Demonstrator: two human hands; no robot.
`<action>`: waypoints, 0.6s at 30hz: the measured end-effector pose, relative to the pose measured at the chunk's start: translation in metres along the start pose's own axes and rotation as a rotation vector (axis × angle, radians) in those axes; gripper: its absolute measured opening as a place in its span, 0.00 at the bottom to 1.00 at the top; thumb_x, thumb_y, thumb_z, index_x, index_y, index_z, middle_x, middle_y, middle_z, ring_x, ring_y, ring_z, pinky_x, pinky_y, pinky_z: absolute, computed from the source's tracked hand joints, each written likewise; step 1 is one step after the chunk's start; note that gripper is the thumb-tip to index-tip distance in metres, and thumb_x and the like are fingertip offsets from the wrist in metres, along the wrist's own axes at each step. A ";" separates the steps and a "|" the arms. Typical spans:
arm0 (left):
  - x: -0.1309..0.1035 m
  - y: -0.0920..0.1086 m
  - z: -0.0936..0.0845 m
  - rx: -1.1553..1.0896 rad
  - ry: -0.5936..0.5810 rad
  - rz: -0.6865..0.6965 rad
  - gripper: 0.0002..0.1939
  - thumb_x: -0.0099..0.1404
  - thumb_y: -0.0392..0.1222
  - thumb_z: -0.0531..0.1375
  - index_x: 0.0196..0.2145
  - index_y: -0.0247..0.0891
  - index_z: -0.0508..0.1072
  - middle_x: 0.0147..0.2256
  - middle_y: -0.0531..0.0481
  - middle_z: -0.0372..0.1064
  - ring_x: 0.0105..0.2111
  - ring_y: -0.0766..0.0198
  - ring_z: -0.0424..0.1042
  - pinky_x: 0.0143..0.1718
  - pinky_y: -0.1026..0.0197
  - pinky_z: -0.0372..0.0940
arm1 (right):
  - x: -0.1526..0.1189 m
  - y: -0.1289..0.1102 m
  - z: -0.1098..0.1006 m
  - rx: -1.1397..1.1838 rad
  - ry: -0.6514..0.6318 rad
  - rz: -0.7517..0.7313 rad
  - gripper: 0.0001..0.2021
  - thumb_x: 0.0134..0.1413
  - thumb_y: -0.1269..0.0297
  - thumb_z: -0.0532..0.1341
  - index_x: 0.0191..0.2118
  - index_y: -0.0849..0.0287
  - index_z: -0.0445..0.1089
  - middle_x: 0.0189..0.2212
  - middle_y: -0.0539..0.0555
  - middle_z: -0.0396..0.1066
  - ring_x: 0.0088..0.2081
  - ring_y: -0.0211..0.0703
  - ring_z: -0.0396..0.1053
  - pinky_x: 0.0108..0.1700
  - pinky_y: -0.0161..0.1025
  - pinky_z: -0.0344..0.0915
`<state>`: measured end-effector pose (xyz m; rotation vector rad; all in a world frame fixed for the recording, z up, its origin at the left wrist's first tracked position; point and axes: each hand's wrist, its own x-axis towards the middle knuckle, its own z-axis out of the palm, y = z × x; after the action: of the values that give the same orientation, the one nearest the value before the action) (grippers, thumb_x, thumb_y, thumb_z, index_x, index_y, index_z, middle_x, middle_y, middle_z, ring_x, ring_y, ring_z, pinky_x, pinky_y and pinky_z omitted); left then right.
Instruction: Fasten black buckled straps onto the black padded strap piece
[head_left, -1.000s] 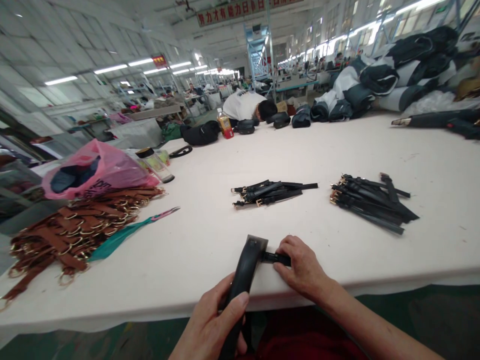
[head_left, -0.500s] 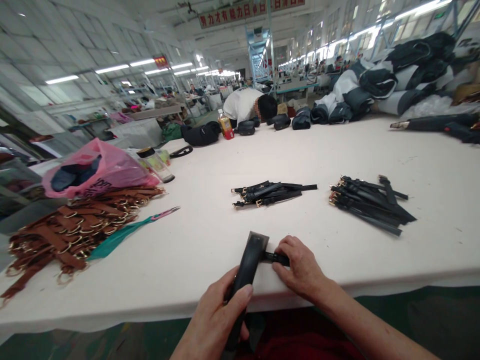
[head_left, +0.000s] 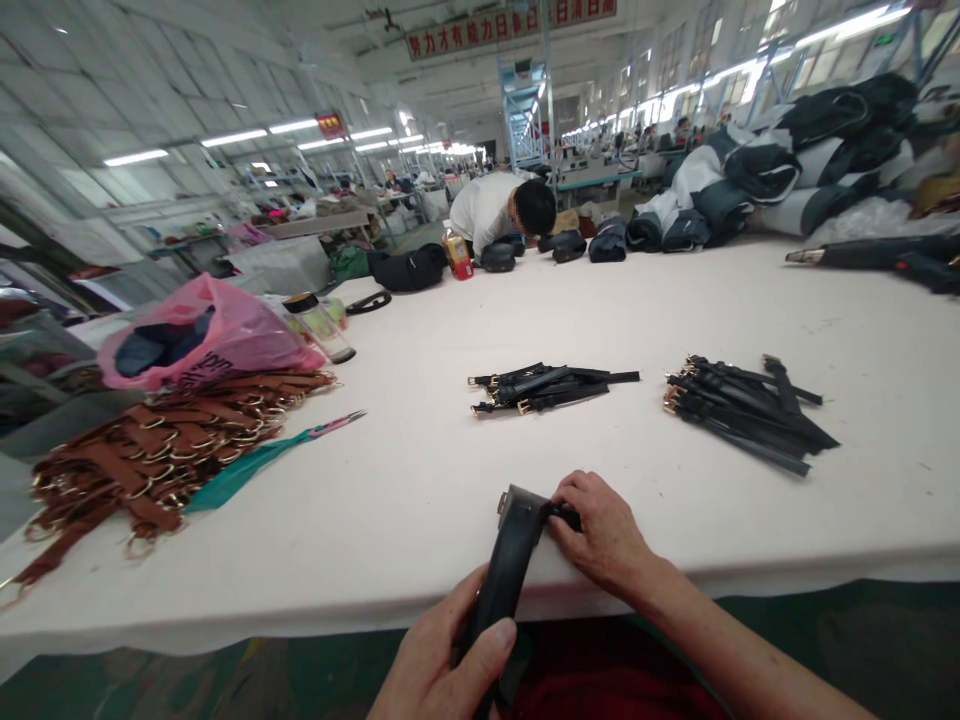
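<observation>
My left hand (head_left: 457, 645) is wrapped round a wide black strap (head_left: 511, 560) that rises over the table's front edge. A small metal piece shows at the strap's upper left end. The fingers of my right hand (head_left: 604, 535) pinch a narrow black strap (head_left: 564, 516) that meets the wide one near its top; part of it is hidden by the fingers. Beyond my hands lies a small pile of black buckled straps (head_left: 551, 385), and a larger pile of black straps (head_left: 750, 410) is to its right.
Brown straps with metal rings (head_left: 157, 450) lie at left by a pink bag (head_left: 240, 335), a glass jar (head_left: 322, 330) and scissors with green cloth (head_left: 255, 462). At the far edge are a bottle (head_left: 458, 256), black pouches (head_left: 499, 257) and a bending person (head_left: 484, 205). Rolled material (head_left: 757, 170) is heaped at right.
The wide strap's top has shifted slightly right and down, and a metal piece now shows at its left. My left hand has moved a little right and down. The right hand stays nearly in place.
</observation>
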<state>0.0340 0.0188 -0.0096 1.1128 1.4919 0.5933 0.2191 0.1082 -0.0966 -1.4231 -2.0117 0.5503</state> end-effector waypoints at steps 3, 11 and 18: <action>0.008 0.004 0.002 0.036 -0.036 0.043 0.23 0.61 0.50 0.57 0.51 0.38 0.64 0.22 0.57 0.64 0.16 0.65 0.69 0.15 0.67 0.59 | 0.001 0.000 -0.001 -0.008 -0.013 0.014 0.02 0.50 0.68 0.59 0.32 0.57 0.68 0.33 0.52 0.65 0.38 0.42 0.60 0.41 0.38 0.57; 0.006 0.006 -0.019 0.020 0.014 0.071 0.22 0.62 0.51 0.55 0.50 0.36 0.63 0.22 0.56 0.64 0.15 0.64 0.70 0.14 0.68 0.55 | 0.003 -0.008 -0.005 -0.093 -0.059 0.029 0.04 0.46 0.70 0.59 0.32 0.56 0.67 0.30 0.49 0.66 0.34 0.40 0.61 0.37 0.36 0.54; -0.011 0.002 -0.025 -0.042 0.079 0.025 0.25 0.60 0.52 0.58 0.52 0.37 0.63 0.22 0.54 0.66 0.17 0.63 0.69 0.15 0.66 0.58 | 0.003 -0.012 0.002 -0.295 0.033 -0.145 0.04 0.51 0.73 0.56 0.32 0.58 0.66 0.32 0.53 0.67 0.35 0.43 0.61 0.38 0.39 0.52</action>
<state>0.0103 0.0148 0.0035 1.0876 1.5284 0.6903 0.2082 0.1068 -0.0898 -1.4249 -2.2160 0.1705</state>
